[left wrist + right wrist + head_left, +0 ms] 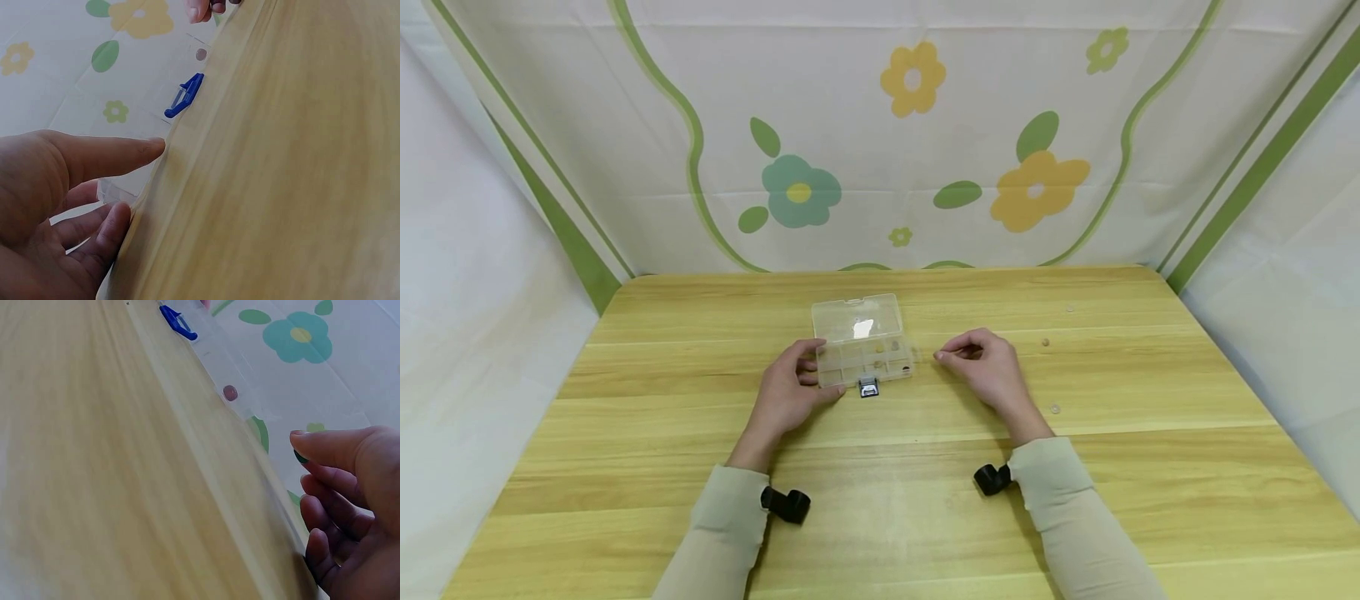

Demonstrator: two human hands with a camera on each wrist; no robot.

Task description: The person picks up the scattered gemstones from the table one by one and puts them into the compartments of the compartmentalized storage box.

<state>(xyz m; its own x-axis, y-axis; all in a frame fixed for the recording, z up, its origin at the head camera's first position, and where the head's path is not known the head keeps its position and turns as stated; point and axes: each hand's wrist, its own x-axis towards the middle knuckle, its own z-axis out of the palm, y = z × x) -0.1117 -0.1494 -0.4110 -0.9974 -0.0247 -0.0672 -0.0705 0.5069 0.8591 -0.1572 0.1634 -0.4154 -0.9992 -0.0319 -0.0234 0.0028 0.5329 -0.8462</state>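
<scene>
On the table (887, 500), the left hand (785, 390) grips the open box (850, 340) at its left end while, near its right end, the right hand (991, 371) pinches seemingly a green bit (300, 457), apparently mid-filling, the next move likely needing release over a compartment (853, 372).
</scene>
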